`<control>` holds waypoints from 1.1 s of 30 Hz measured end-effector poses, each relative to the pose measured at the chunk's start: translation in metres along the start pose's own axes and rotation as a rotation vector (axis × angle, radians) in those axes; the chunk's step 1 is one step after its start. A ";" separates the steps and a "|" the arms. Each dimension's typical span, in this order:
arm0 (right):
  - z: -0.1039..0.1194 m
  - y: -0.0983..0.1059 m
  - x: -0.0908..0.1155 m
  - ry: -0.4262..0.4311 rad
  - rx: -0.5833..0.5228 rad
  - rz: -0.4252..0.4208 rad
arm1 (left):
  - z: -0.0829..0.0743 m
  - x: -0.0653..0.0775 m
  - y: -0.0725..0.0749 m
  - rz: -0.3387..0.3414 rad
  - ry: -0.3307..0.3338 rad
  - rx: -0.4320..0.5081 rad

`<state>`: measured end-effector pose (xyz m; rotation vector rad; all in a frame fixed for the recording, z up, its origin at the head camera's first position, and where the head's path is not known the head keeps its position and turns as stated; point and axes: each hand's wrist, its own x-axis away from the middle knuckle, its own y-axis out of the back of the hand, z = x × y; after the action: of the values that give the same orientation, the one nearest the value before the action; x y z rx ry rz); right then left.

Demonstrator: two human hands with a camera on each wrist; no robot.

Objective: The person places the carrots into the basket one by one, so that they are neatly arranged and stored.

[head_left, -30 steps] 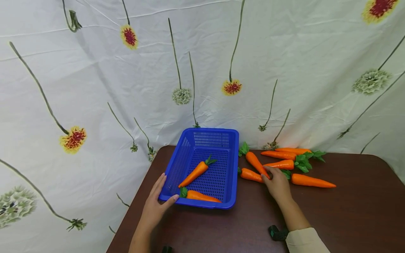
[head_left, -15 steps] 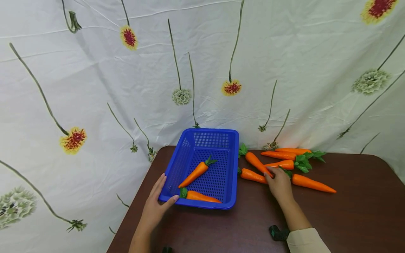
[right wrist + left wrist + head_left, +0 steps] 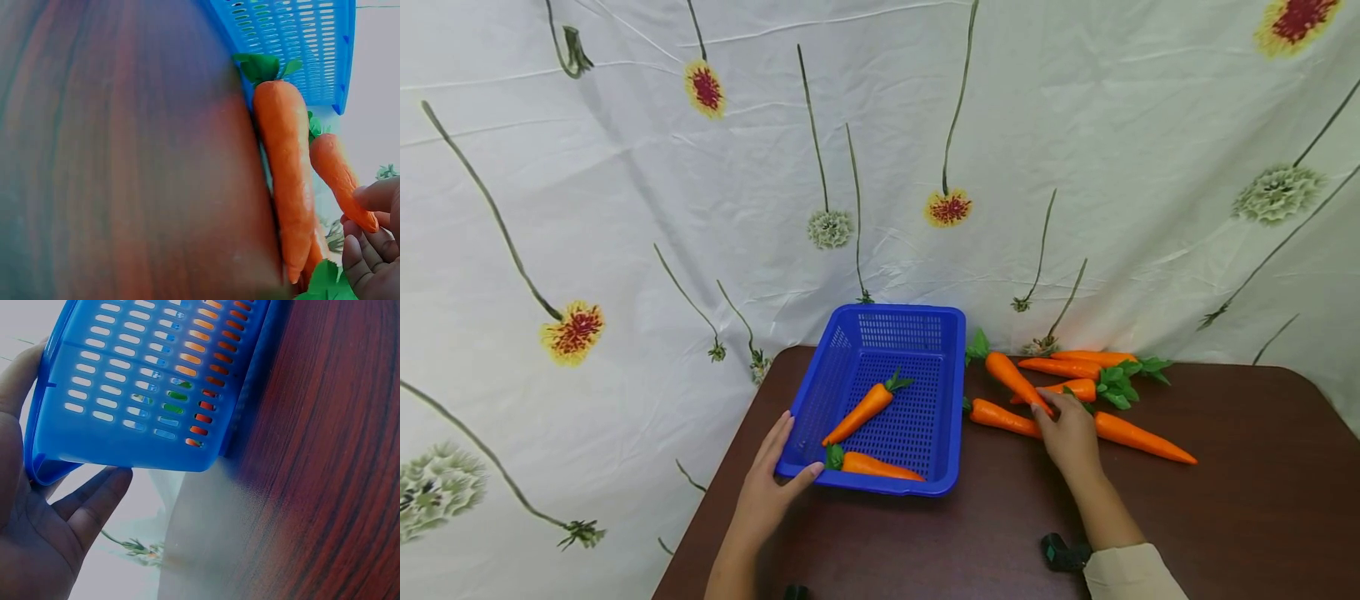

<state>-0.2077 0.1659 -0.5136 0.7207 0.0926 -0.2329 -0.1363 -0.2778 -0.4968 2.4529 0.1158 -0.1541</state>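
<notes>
My right hand [image 3: 1070, 433] pinches the tip of an orange carrot [image 3: 1011, 377] between thumb and fingers; its leafy top points toward the basket. In the right wrist view this carrot [image 3: 334, 167] slants behind a larger carrot [image 3: 284, 150]. My left hand [image 3: 767, 493] rests at the near left corner of a blue plastic basket [image 3: 961, 408], fingers straight along its side and thumb at the front rim. Inside the basket lie one carrot [image 3: 867, 410] set diagonally and another carrot [image 3: 880, 467] along the near wall.
Right of the basket, a carrot [image 3: 1000, 418] lies just nearer than the pinched one. Another carrot [image 3: 1142, 437] extends right of my right hand. Farther back, several carrots lie near the dark brown table's [image 3: 1247, 500] far edge, before a flowered white cloth [image 3: 1075, 108].
My right hand has moved slightly right, shifting the pinched carrot the same way. The carrot right of that hand has tilted, its tip now nearer to me. Left hand and basket stay put.
</notes>
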 end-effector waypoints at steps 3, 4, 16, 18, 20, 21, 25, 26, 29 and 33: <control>0.004 0.004 0.001 0.006 -0.028 -0.019 | 0.000 0.000 0.000 0.000 -0.001 0.001; 0.006 0.005 0.001 0.003 -0.039 -0.023 | 0.000 0.000 0.000 -0.001 -0.003 0.001; 0.022 0.015 0.004 0.016 -0.077 -0.086 | 0.000 -0.001 0.000 0.002 -0.002 0.004; 0.026 0.017 0.005 0.027 -0.089 -0.096 | 0.000 -0.001 0.000 0.002 -0.001 0.004; 0.029 0.017 0.007 0.037 -0.101 -0.106 | 0.000 -0.001 0.000 0.001 0.000 0.004; 0.030 0.018 0.008 0.041 -0.106 -0.110 | 0.000 -0.001 0.000 0.001 -0.001 0.004; 0.036 0.017 0.012 0.065 -0.132 -0.119 | 0.000 0.000 0.000 0.000 -0.003 0.003; 0.038 0.016 0.014 0.072 -0.132 -0.121 | 0.000 0.000 0.000 0.000 -0.004 0.002; 0.043 0.015 0.018 0.109 -0.133 -0.123 | 0.000 0.000 0.000 0.000 -0.001 0.002; 0.050 0.011 0.024 0.171 -0.127 -0.138 | 0.000 0.000 0.000 0.002 0.004 0.006</control>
<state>-0.1819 0.1367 -0.4731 0.6069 0.3183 -0.2941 -0.1361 -0.2779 -0.4964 2.4590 0.1151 -0.1485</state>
